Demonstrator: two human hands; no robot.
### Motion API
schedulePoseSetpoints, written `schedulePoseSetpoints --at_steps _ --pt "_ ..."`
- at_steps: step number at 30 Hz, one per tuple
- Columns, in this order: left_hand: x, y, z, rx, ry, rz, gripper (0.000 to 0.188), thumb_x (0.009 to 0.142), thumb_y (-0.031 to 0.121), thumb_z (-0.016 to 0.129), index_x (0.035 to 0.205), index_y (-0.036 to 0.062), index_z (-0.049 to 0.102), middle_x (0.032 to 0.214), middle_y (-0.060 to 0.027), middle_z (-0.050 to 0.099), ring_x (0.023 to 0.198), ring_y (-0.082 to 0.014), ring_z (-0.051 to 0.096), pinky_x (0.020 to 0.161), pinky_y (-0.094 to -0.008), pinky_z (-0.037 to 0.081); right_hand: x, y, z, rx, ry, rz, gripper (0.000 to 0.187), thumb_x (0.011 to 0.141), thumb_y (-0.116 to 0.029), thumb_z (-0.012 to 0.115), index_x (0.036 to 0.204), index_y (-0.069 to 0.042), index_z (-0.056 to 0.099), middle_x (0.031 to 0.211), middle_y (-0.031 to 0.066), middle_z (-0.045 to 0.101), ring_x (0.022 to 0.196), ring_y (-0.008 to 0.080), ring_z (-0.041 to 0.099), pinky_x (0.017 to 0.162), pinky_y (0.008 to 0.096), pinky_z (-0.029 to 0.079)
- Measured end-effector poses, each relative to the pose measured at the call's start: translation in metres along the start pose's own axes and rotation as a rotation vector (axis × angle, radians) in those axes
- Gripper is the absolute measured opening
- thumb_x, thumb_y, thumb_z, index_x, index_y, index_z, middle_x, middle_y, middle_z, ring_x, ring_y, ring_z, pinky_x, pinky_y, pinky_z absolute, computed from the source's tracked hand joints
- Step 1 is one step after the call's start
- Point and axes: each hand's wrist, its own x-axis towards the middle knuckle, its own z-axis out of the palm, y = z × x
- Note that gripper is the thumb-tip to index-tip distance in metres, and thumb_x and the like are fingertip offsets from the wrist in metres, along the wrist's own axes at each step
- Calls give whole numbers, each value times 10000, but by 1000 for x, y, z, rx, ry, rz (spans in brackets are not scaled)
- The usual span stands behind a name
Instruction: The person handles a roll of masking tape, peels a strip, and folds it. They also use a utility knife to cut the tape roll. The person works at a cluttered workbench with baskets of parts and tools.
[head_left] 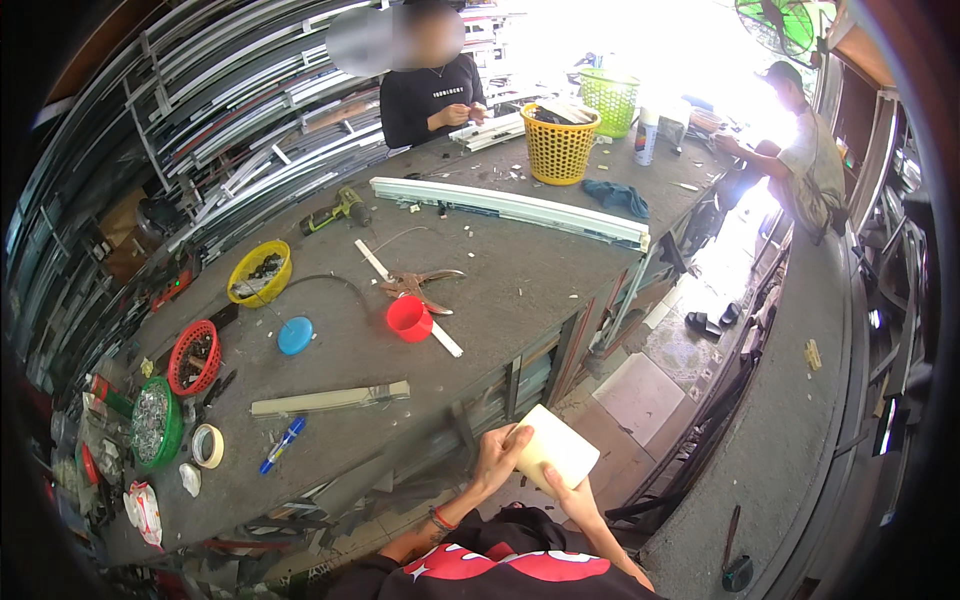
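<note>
Close to my body, in front of the workbench edge, I hold a pale cream block-shaped thing (560, 450); its exact kind I cannot make out. My left hand (496, 456) grips its left side, fingers closed at the upper corner. My right hand (572, 498) is closed on its lower edge, the thumb lying against the face. The workbench (480, 265) stands beyond my hands. On it a flat grey-beige profile strip (330, 399) and a blue marker pen (283, 446) lie to the left.
Farther off are a red cup (409, 319), pliers-like cutters (425, 287), a cordless drill (338, 211), a long white profile (510, 210) and a yellow basket (560, 150). Small baskets line the left. A second bench (770, 430) runs along the right. Two other people work farther back.
</note>
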Motion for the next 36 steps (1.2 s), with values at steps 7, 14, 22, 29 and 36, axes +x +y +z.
schedulePoseSetpoints --at_steps 7,14,22,29,36 --pt "-38 28 -22 165 -758 -102 439 818 287 684 1067 -60 580 939 -144 643 910 -213 595 819 -333 461 -33 -15 -37 53 -300 21 488 860 -240 645 1223 32 463 1115 103 570 1037 176 529 891 312 425" --pt "-74 53 -9 101 -968 -146 617 892 343 571 1307 -54 345 1272 -203 464 1192 -277 426 1003 -362 321 -70 -11 -49 170 -398 452 596 849 -318 645 1279 25 414 1162 133 541 1060 213 533 897 332 445" --pt "-89 67 -15 -70 -953 -382 601 858 260 591 1315 -46 348 1268 -162 457 1187 -219 405 1000 -344 308 -88 13 -46 672 -390 430 552 849 -264 599 1250 71 422 1162 171 554 1039 265 568 921 356 431" --pt "-119 4 -18 -319 -741 -565 450 863 266 573 1177 -50 504 1096 -99 579 1002 -153 514 881 -297 386 -107 43 -36 842 -282 745 539 839 -256 586 1242 67 432 1159 181 563 1030 274 580 915 361 442" --pt "-137 -7 -27 -422 -686 -753 416 893 295 544 1133 -45 540 1037 -82 601 939 -132 534 836 -277 404 -107 44 -31 830 -190 770 528 829 -249 573 1235 62 443 1156 191 572 1021 283 591 909 365 453"
